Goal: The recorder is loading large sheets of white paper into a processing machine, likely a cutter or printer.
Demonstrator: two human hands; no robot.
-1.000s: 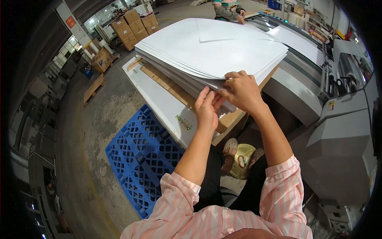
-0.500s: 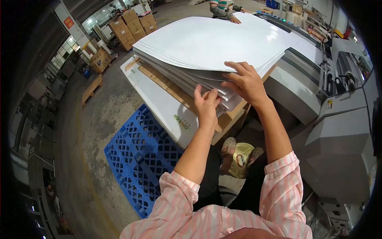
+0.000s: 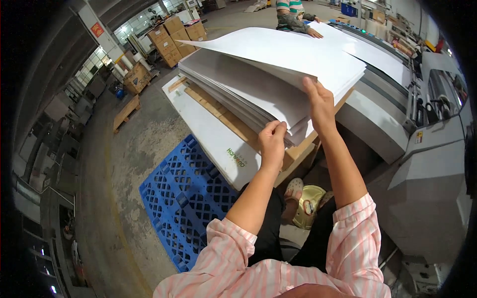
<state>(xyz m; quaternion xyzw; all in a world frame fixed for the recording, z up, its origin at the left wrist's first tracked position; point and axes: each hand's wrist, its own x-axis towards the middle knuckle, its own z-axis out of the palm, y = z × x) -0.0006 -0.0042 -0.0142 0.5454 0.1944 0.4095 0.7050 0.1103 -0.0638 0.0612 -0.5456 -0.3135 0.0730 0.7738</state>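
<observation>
A stack of large white sheets [image 3: 233, 82] lies before me. My right hand [image 3: 322, 107] grips the near corner of the top sheet [image 3: 278, 47], thumb against its edge. That sheet bows upward, its far left corner raised, and a wide gap shows the grey-shaded sheet beneath. Lower and to the left, my left hand [image 3: 273, 146] is closed in a pinch at the near corner of the sheets below. How many sheets it holds is hidden by the fingers. Under the stack are a wooden strip [image 3: 218, 111] and a white board [image 3: 201, 124].
A blue plastic pallet [image 3: 186, 198] lies on the floor at my left. At right stands a grey machine [image 3: 377, 121] with rollers. Across the stack, a co-worker's hand [image 3: 314, 33] rests near the sheets. Cardboard boxes [image 3: 174, 42] stand far left; a round yellow stool [image 3: 309, 203] is by my feet.
The top sheet has lifted from the stack, opening a gap. My right hand has closed on its corner; my left hand has moved slightly nearer and right, fingers now pinched.
</observation>
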